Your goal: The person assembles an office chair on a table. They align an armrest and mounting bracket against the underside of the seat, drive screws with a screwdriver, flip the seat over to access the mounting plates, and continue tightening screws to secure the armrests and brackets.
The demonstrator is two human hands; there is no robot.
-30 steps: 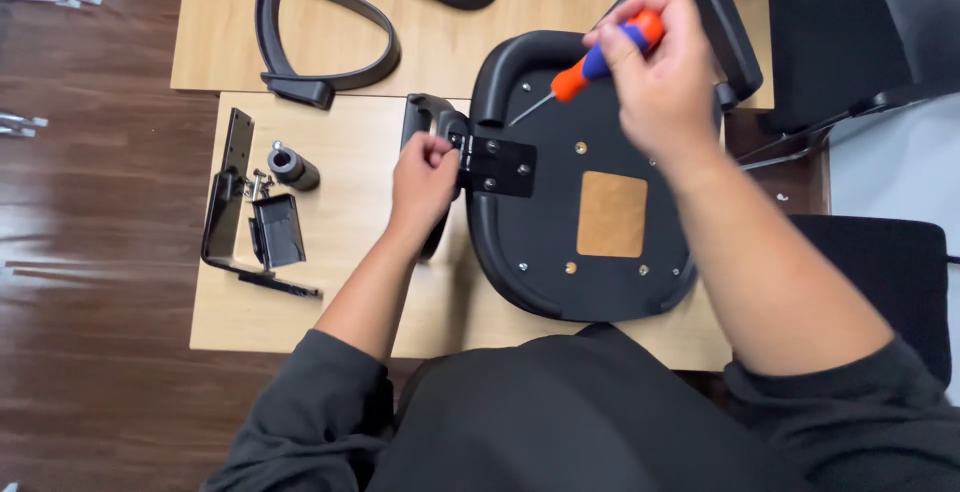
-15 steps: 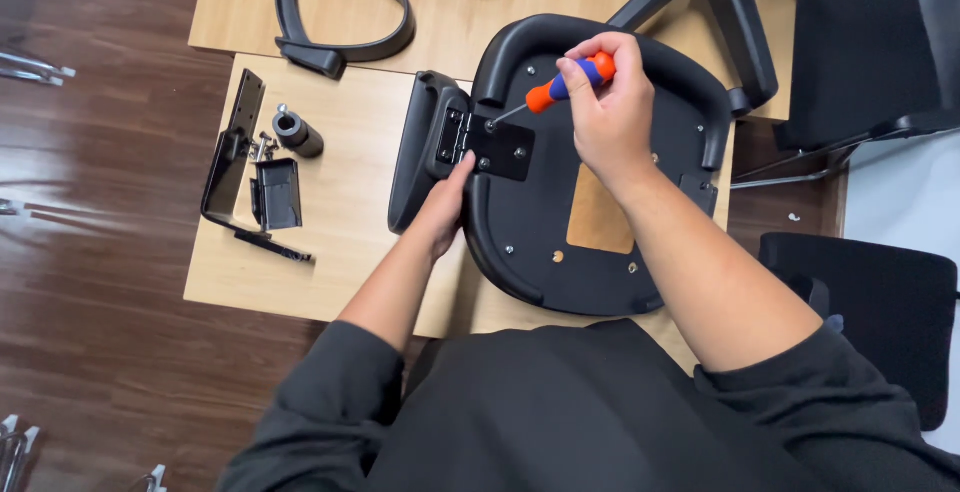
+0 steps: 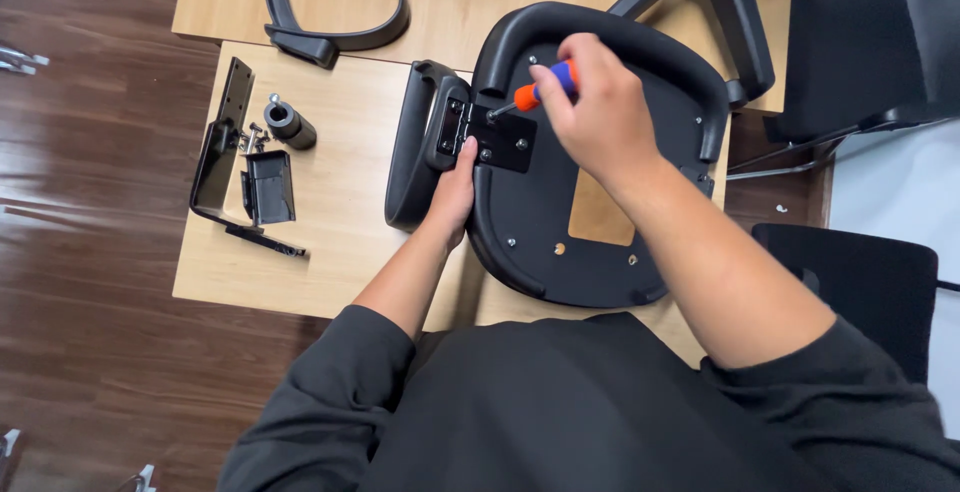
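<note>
A black chair seat (image 3: 560,222) lies upside down on the light wooden board (image 3: 330,242), with a black armrest (image 3: 412,147) at its left edge. A black mounting plate (image 3: 503,139) joins the armrest to the seat. My right hand (image 3: 600,117) grips an orange and blue screwdriver (image 3: 535,92), whose tip sits on a screw at the plate's upper left corner. My left hand (image 3: 452,192) rests against the seat's left edge just below the plate, its fingertips touching the plate and armrest.
A black metal bracket (image 3: 225,167), a small black box part (image 3: 270,187), a dark cylinder (image 3: 290,122) and loose screws lie at the board's left. A second loose armrest (image 3: 335,12) lies on the far board. A chair base leg (image 3: 735,12) and black chairs (image 3: 860,42) stand at right.
The view has shifted, so the seat sits lower in frame. My right hand has brought the screwdriver down until its tip meets the plate's screw. My left hand stays against the seat's left edge.
</note>
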